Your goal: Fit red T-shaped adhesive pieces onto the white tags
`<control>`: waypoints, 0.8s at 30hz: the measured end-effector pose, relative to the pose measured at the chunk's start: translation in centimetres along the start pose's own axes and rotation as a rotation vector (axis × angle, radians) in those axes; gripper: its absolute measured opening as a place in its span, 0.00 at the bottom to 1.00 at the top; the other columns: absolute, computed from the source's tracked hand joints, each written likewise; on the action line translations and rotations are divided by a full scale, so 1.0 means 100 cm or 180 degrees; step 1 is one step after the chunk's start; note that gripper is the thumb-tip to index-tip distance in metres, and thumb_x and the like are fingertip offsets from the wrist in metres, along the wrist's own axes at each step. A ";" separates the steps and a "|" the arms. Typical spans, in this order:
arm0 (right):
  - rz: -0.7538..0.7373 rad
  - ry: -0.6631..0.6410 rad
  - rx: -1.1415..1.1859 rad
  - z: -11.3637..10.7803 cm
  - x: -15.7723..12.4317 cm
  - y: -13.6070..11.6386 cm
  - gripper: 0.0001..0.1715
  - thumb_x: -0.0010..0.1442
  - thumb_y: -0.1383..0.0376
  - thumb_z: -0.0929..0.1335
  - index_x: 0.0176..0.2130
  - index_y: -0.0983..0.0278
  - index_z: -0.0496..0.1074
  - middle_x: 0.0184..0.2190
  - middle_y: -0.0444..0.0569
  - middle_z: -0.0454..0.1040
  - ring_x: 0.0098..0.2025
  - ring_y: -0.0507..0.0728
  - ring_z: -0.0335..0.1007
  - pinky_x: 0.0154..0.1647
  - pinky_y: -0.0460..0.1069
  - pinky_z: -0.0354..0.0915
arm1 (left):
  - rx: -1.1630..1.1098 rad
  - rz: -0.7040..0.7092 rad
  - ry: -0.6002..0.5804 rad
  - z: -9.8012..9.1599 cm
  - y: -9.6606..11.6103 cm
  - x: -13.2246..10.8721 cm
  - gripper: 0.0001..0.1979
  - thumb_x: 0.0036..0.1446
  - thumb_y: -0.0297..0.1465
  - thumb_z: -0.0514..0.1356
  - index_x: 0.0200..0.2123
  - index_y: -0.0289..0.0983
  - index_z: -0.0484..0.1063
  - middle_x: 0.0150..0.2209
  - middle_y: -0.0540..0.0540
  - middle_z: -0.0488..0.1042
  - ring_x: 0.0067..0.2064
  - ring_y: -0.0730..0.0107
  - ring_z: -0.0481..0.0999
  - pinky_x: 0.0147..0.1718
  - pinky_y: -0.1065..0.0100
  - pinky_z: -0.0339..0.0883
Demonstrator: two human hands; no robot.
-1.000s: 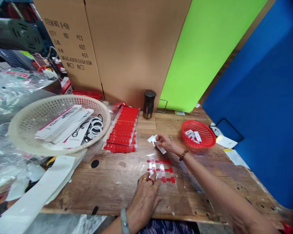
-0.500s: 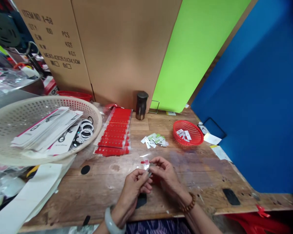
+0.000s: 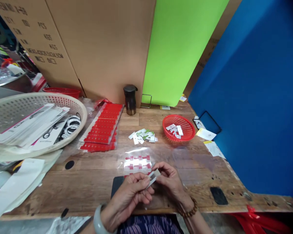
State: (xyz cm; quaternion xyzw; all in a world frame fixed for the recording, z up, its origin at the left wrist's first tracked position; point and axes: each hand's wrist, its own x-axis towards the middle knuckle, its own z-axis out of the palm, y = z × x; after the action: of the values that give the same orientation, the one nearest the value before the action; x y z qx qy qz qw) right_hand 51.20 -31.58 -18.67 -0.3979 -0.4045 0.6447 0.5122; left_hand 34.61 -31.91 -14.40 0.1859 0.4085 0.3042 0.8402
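A small white rectangular card [image 3: 155,175] is pinched between my two hands, just above the near part of the table. My left hand [image 3: 134,191], with a pale bangle at the wrist, grips its left end between thumb and fingers. On the opposite end, the thumb and fingertips of my right hand [image 3: 170,182] are closed; a beaded bracelet circles that wrist. Right behind the hands lies a clear sheet with rows of red stickers [image 3: 137,166], partly covered by my fingers. Farther back is a loose pile of small white and green cards [image 3: 142,135].
A red basket [image 3: 178,128] with several small cards stands right of the pile. Stacked red sticker sheets [image 3: 104,123] lie to the left, near a dark tumbler [image 3: 130,100]. A large white basket [image 3: 80,130] holds packaging cards. Cardboard, green and blue panels [image 3: 244,107] wall the back and right.
The view has shifted right, so objects sit farther left. The small card is now turned with its white face showing, and more of the red sticker sheet is uncovered. Both hands still grip the card.
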 end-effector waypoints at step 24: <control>-0.0344 0.0243 -0.2640 -0.025 -0.006 0.007 0.08 0.59 0.67 0.64 0.39 0.62 0.71 0.36 0.48 0.71 0.35 0.55 0.67 0.37 0.50 0.63 | 0.0338 0.1126 0.1434 -0.033 0.016 0.031 0.13 0.45 0.28 0.68 0.34 0.31 0.70 0.30 0.42 0.79 0.27 0.72 0.79 0.29 0.75 0.74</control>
State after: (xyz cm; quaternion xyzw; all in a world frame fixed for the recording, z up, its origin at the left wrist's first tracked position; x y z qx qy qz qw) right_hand 53.40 -32.02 -20.15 -0.5722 -0.6308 0.3842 0.3564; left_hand 32.91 -28.40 -17.25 0.2259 0.5613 0.4578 0.6514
